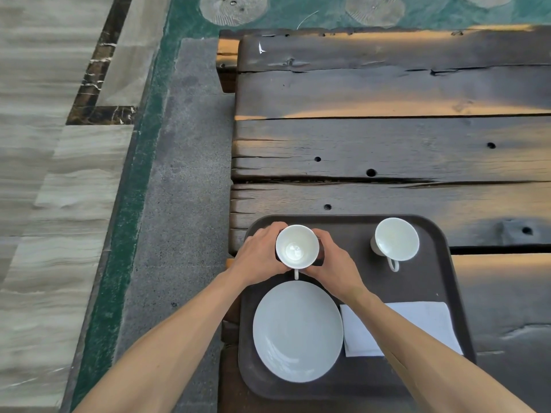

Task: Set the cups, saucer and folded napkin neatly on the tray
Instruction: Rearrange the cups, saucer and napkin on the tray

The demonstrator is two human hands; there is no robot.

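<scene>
Saucer [298, 330] on tray [441, 263]; plank table [387, 144], stone floor [44, 174].

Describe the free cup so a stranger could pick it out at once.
Start at the dark tray on the wooden table and go to its far right corner. The white cup there stands alone, handle toward the person. The other cup, far left, is cradled by the left hand and right hand.

Both bare arms reach forward, side by side. The left hand [258, 254] curls against the left side of the near cup [297, 246]. The right hand [333, 260] curls against its right side. Fingers of both hands touch the cup.
</scene>
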